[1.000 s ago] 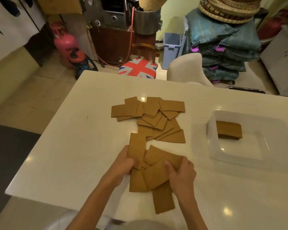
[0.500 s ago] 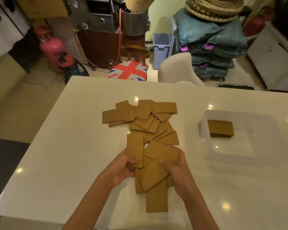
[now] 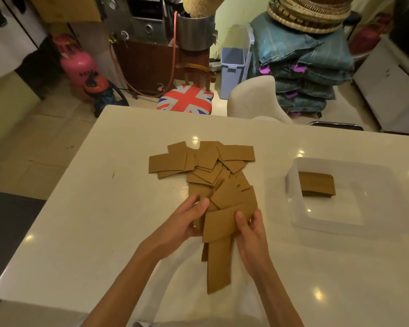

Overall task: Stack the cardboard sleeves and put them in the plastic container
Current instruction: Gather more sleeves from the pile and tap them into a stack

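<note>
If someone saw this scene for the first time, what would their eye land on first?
First the left hand and right hand at the near middle of the white table, gripping a fanned bunch of cardboard sleeves between them. Just beyond lies a loose pile of sleeves, and to the right a clear plastic container holds a small neat stack. Past the table's far edge, a Union Jack stool stands out.

A white table (image 3: 80, 232) fills the near floor, with a Union Jack stool (image 3: 185, 102) and a white chair (image 3: 253, 100) at its far edge. Far left stands a pink gas cylinder (image 3: 78, 67). Far right, woven baskets (image 3: 312, 13) top a pile of folded teal cloths (image 3: 305, 67), beside a pale blue bin (image 3: 233, 67).
</note>
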The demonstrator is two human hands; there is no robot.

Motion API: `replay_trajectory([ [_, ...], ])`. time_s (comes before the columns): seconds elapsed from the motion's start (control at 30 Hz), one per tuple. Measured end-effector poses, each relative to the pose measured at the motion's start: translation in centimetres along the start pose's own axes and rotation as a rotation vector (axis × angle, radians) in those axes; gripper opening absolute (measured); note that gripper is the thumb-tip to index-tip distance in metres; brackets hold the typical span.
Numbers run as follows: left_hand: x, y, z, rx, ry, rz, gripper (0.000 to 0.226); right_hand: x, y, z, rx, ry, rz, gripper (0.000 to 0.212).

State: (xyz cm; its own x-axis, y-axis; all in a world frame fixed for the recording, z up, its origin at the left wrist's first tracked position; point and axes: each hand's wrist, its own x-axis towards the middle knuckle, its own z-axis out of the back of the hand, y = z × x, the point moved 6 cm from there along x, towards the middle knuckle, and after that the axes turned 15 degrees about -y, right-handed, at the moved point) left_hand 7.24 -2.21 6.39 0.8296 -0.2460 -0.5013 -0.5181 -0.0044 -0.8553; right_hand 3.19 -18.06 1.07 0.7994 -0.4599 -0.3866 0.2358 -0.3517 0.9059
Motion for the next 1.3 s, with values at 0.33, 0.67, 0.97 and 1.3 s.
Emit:
replay_trajectory([
  [0.33,-2.6,-5.3,-3.9,0.923,-0.029,-0.654,0.054,-2.4,5.9,2.1,-0.34,0.016,0.628,0.102],
  [0.67,-0.2,0.5,-3.6,1.309,-0.125,-0.667,0.053,-2.3,0.1,4.8,-0.642,0.032,0.547,0.078],
  [0.97,2.0,1.3,0.8,1.159,0.043,-0.418,0.081,-1.0,0.8,1.2,-0.921,0.017,0.752,0.042],
  [1.3,-0.5,7.8,2.9,1.402,-0.056,-0.603,0.122,-2.7,-3.3,2.4,-1.145,0.277,0.982,0.051],
])
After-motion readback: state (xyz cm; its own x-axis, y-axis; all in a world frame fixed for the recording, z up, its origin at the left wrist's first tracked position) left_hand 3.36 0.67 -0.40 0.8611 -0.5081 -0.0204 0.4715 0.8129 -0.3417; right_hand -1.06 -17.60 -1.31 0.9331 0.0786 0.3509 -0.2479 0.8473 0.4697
